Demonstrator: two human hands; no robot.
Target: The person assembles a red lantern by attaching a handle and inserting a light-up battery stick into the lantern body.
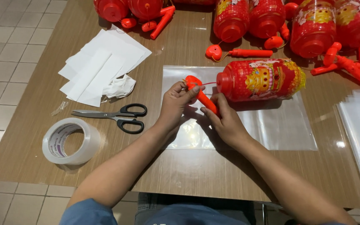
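Left hand (pixel 176 102) and right hand (pixel 225 118) at frame centre, fingers of both closed round a red plastic handle stick (pixel 201 93), red and gold barrel-shaped plastic lantern (pixel 260 80) lying on a clear flat plastic bag (pixel 280 129), nothing inside the bag, black-handled scissors (pixel 117 114) and clear tape roll (pixel 69 141) at left.

1. Table (pixel 180 175): wood-grain laminate, smooth, faint sheen.
2. Lantern (pixel 260 80): red plastic, glossy, printed gold pattern.
3. Handle stick (pixel 205 99): orange-red plastic, smooth; left hand (pixel 176 102) and right hand (pixel 226 121) grip it.
4. Clear bag (pixel 271 129) under lantern: thin transparent plastic film, shiny.
5. Tape roll (pixel 69 141): clear glossy tape.
6. Scissors (pixel 113 114): bare metal blades, black matt plastic grips.
7. White sheets (pixel 101 66): matt paper.
8. Floor (pixel 5 62): pale tiles, smooth.
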